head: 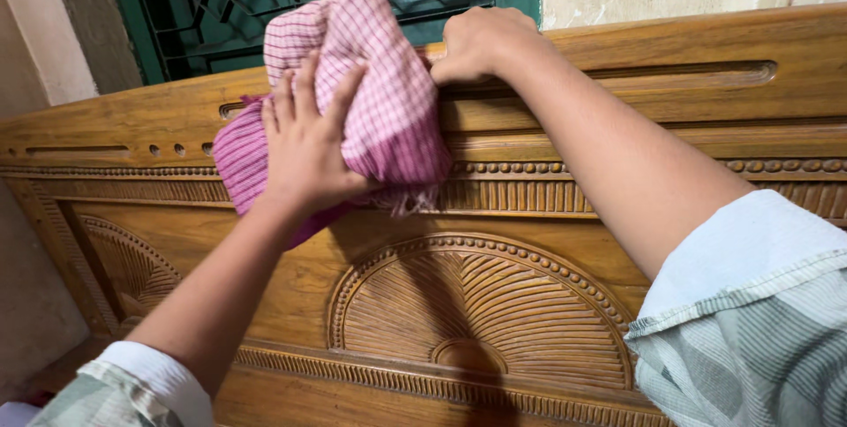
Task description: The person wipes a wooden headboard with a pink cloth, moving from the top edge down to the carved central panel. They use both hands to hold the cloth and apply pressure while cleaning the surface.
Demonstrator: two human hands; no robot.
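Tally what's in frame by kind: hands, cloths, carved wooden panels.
Bare hands: 2, left hand and right hand
Pink checked cloth: 1
Carved golden-brown wooden panel: 1
Total: 4

We cannot see the carved headboard (494, 303) behind the pink checked cloth (388, 101); its ends run past the frame edges.
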